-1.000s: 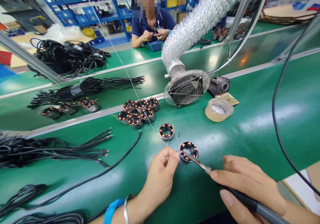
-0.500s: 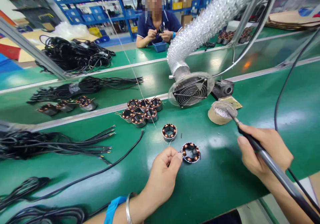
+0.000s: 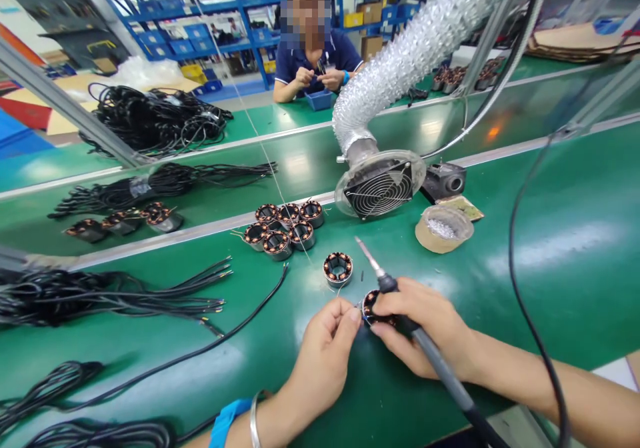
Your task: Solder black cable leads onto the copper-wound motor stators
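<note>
Left hand (image 3: 325, 349) pinched narrow just beside the copper-wound ring (image 3: 369, 305); what it holds is too small to tell. Right hand (image 3: 433, 325) grips the soldering iron (image 3: 444, 370) and touches that ring on the glossy green surface (image 3: 280, 365). Wrist tilt could drop the metal tip (image 3: 369, 257) onto the neighbouring ring (image 3: 338, 281). Beyond: round tan tub (image 3: 440, 238), crinkled foil duct (image 3: 395, 71).

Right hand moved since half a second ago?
Yes. Against the round tub, the right hand has moved left and slightly nearer the wearer, now at the copper-wound ring.
</note>
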Action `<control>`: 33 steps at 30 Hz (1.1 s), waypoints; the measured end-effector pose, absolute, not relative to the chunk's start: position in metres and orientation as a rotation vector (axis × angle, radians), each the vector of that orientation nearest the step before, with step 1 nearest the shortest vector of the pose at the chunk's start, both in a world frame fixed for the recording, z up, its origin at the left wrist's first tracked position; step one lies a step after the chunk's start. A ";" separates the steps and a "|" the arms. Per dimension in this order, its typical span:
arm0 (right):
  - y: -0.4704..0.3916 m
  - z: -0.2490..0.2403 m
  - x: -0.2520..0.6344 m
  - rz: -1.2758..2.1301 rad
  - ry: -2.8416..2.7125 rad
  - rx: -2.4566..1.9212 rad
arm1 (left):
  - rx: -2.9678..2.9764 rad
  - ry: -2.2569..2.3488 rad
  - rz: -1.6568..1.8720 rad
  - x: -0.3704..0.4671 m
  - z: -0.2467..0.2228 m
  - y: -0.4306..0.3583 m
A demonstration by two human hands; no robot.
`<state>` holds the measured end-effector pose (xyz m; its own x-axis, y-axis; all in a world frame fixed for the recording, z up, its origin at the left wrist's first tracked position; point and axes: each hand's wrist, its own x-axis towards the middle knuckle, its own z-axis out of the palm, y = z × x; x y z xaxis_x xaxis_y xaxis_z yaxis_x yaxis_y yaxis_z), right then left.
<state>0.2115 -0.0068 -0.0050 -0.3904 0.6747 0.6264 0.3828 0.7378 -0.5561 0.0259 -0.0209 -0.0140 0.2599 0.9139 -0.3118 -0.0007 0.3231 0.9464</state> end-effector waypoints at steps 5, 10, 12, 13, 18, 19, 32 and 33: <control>0.001 -0.011 0.201 0.336 -2.082 -0.644 | 1.075 1.116 0.814 0.023 -0.015 -0.017; -0.002 -0.016 0.209 0.300 -2.161 -0.519 | 1.061 1.112 0.806 0.022 -0.016 -0.017; -0.002 -0.016 0.209 0.294 -2.164 -0.510 | 1.046 1.111 0.801 0.021 -0.017 -0.018; -0.003 -0.016 0.209 0.297 -2.157 -0.513 | 1.040 1.113 0.798 0.021 -0.016 -0.017; -0.002 -0.016 0.206 0.461 -1.963 -0.723 | 0.987 1.081 0.746 0.017 -0.010 -0.012; -0.002 -0.015 0.205 0.494 -1.926 -0.769 | 0.959 1.072 0.720 0.016 -0.008 -0.011; 0.002 -0.010 0.202 0.522 -1.905 -0.864 | 1.086 1.130 0.558 0.008 0.005 -0.002; 0.002 -0.010 0.202 0.528 -1.901 -0.864 | 1.085 1.130 0.559 0.008 0.005 -0.002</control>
<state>0.2016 0.0019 -0.0099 -0.3014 0.7536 0.5841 0.3443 0.6573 -0.6704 0.0084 -0.0018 0.0054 0.3725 0.8188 -0.4367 0.1492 0.4116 0.8991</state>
